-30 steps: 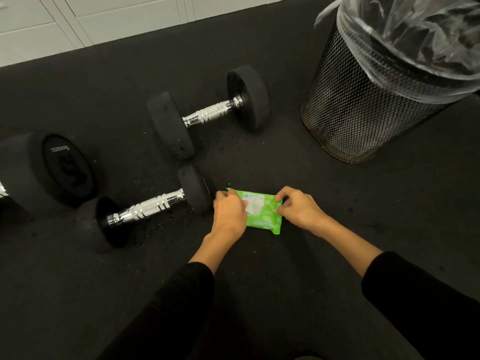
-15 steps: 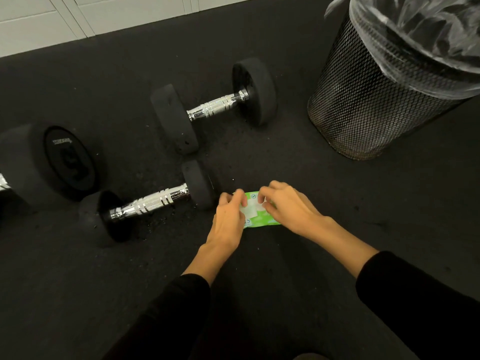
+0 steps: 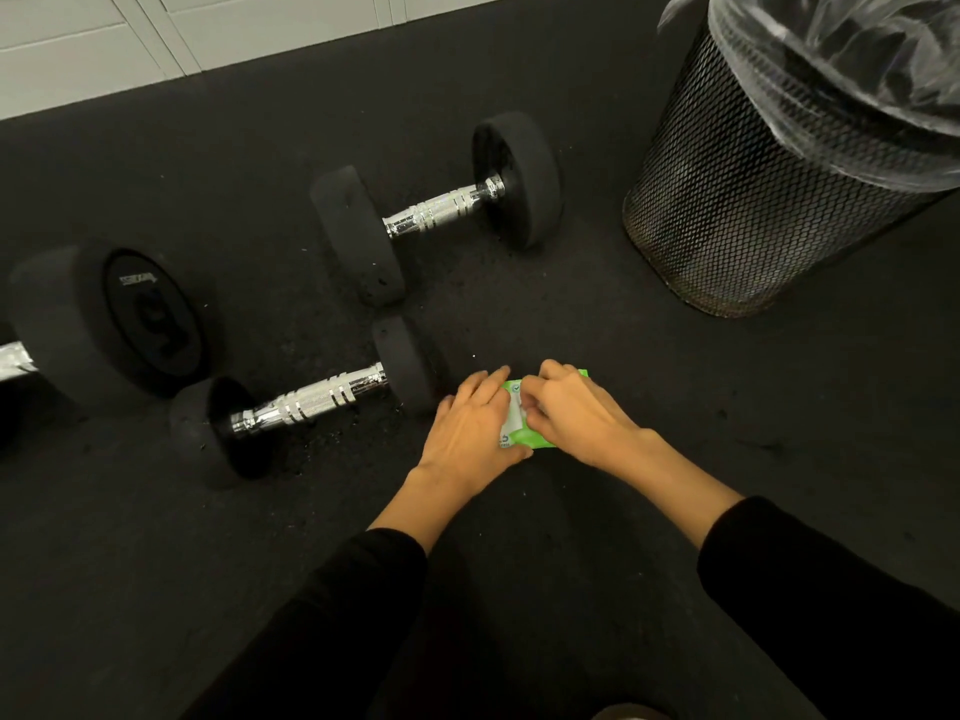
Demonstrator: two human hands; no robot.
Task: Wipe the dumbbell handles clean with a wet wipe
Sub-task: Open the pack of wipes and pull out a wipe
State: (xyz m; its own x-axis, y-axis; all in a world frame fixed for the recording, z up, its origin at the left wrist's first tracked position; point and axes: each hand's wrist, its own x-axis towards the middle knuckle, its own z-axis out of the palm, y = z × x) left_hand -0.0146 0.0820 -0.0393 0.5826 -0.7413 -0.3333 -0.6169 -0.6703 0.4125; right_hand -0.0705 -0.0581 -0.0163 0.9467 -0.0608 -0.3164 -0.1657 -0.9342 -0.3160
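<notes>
Both hands, left (image 3: 470, 433) pinning the pack (image 3: 519, 433) to the floor, right (image 3: 576, 413) pinching its flap, apparently to free a wipe, dumbbells (image 3: 311, 402) at ten o'clock.

Open floor (image 3: 597, 314) btwn near dumbbell (image 3: 306, 402) & far dumbbell (image 3: 436, 210), clear path to both handles. Mesh bin (image 3: 753, 200) blocks far right. Big dumbbell (image 3: 114, 319) crowds left side. Floor nearest the person is free.

- Wet wipe pack (image 3: 524, 438): green, white label, flat on floor, mostly covered.
- Near dumbbell (image 3: 311, 400): chrome handle, black ends, lying beside pack.
- Far dumbbell (image 3: 441, 213): same type, lying behind.
</notes>
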